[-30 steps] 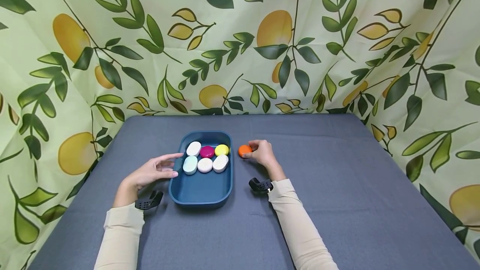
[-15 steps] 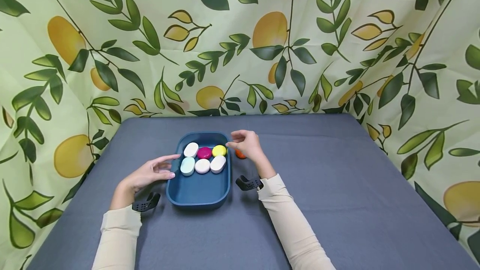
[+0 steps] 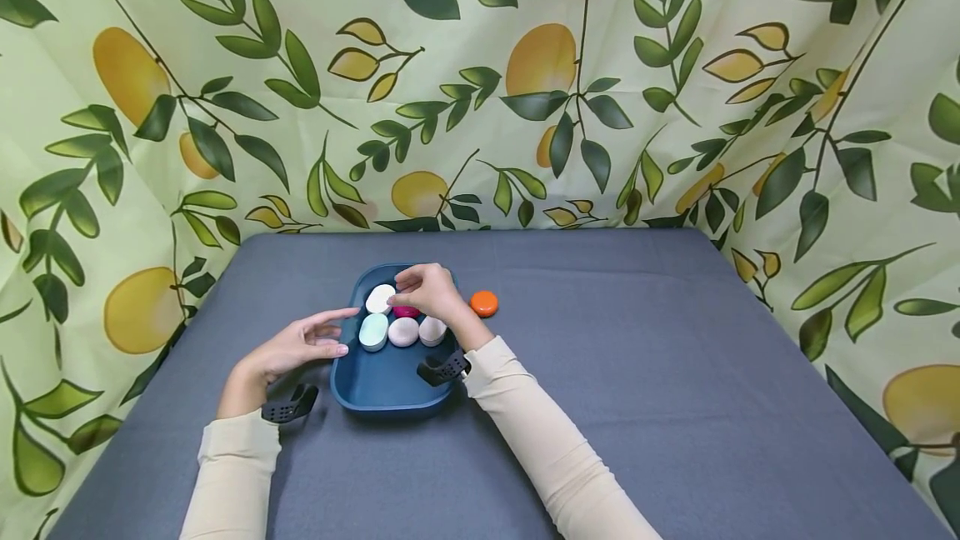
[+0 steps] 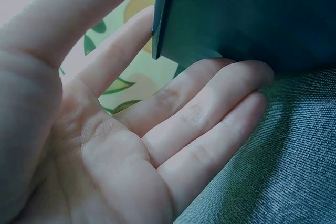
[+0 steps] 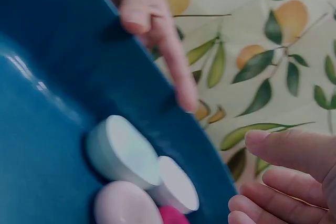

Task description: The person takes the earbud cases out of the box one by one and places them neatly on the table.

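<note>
A blue tray [image 3: 386,386] holds several soap-like bars in two rows. A white oval bar [image 3: 379,298] and a magenta one [image 3: 407,312] are in the far row. The near row has a pale mint bar [image 3: 373,332], a pinkish round one [image 3: 403,332] and a white one [image 3: 432,331]. My right hand [image 3: 431,290] is over the far row, fingers apart with nothing between them, hiding the yellow bar. My left hand [image 3: 296,346] is at the tray's left wall, fingers extended; in the left wrist view its fingertips touch that wall.
An orange round bar [image 3: 483,303] lies on the grey cloth-covered table [image 3: 637,373], just right of the tray. A leaf-and-fruit patterned curtain [image 3: 465,107] stands behind the table and along its sides. The tray's near half shows bare floor.
My right hand has left the orange bar and moved left over the tray's far row; the orange bar stays on the table. My left hand remains by the tray.
</note>
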Demonstrator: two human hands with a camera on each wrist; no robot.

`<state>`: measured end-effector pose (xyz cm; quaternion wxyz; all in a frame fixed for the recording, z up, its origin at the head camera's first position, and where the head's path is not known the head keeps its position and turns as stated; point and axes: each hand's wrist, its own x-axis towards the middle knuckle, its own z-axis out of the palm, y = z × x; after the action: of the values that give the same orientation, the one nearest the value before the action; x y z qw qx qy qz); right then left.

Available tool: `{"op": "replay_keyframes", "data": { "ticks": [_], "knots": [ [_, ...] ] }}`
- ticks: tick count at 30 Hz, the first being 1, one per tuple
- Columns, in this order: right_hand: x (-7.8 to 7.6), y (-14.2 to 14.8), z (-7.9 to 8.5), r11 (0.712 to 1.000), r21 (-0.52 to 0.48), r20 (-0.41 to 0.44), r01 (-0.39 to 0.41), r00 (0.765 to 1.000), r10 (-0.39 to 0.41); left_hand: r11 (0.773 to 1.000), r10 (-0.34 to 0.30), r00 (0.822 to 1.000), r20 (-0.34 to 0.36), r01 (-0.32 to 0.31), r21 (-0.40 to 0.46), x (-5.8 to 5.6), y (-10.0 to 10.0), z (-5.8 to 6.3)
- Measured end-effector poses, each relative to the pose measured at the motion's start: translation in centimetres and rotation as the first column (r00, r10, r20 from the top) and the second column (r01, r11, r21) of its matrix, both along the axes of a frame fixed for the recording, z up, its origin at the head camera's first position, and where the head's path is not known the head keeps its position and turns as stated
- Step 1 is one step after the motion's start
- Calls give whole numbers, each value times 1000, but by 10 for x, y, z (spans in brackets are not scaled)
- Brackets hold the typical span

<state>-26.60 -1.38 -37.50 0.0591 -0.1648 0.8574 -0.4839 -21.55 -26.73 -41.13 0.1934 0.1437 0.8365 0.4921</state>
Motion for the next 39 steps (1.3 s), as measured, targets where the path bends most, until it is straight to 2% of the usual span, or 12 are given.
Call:
{"op": "replay_keyframes", "data": {
  "ticks": [5,10,16,27,35,39],
  "knots": [
    [0,-18,-8,995,98,10,-28,1000,27,1000,-11,1000,-9,11,7,0,-1,0],
    [2,-29,-12,970,231,46,-78,997,69,1000,-16,1000,-11,16,2,0,-2,0],
    [2,-38,-14,941,323,87,-104,993,80,1000,-15,1000,-15,15,-6,1,-2,1],
    [6,-47,-20,877,448,32,-174,983,179,1000,-13,1000,-25,13,-4,2,0,0],
    [7,-49,-22,801,555,21,-225,966,257,999,-12,1000,0,12,30,0,-2,-3],
    [7,-46,-20,820,529,19,-218,969,246,1000,-13,1000,-10,13,21,0,-2,-3]
  ]
}}
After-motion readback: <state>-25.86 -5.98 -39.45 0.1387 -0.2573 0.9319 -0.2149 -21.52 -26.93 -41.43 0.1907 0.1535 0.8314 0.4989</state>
